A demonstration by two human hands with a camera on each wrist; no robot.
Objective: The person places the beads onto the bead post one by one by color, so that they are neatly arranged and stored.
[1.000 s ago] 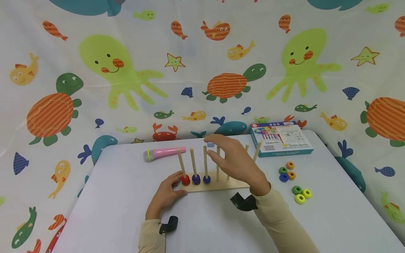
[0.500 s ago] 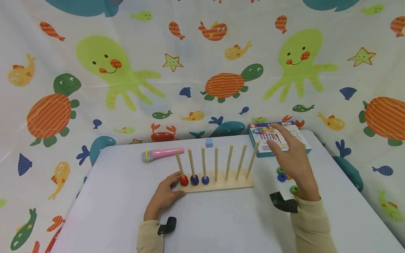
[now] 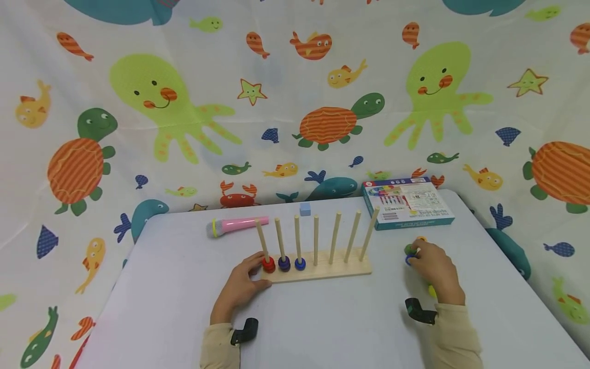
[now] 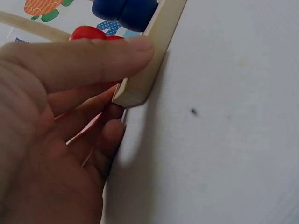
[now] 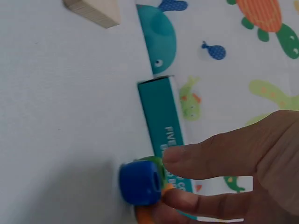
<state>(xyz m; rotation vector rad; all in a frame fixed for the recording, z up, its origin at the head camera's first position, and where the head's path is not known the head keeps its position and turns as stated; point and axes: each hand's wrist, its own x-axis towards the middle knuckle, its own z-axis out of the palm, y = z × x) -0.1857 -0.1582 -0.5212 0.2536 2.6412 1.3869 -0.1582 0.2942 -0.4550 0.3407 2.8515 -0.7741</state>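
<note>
In the head view, my left hand (image 3: 241, 287) grips the left end of a wooden base (image 3: 322, 269) with several upright pegs. The left wrist view shows its thumb (image 4: 107, 60) along the base's edge. Red beads (image 3: 269, 264) sit on the first peg, dark blue beads (image 3: 284, 264) on the second and a blue bead (image 3: 300, 264) on the third. My right hand (image 3: 433, 266) reaches down over loose beads at the right. In the right wrist view, its thumb and fingers are apart beside a blue bead (image 5: 139, 182), with a green bead (image 5: 158, 165) and an orange bead (image 5: 145, 214) behind.
A teal and white box (image 3: 407, 203) lies at the table's back right. A pink toy microphone (image 3: 237, 224) and a light blue cube (image 3: 305, 208) lie behind the pegs. A yellow bead (image 3: 432, 291) shows partly beneath my right wrist. A sea-animal cloth hangs behind the table.
My right hand has moved from above the pegs to the right, then down onto the loose beads. My left hand keeps its grip on the base.
</note>
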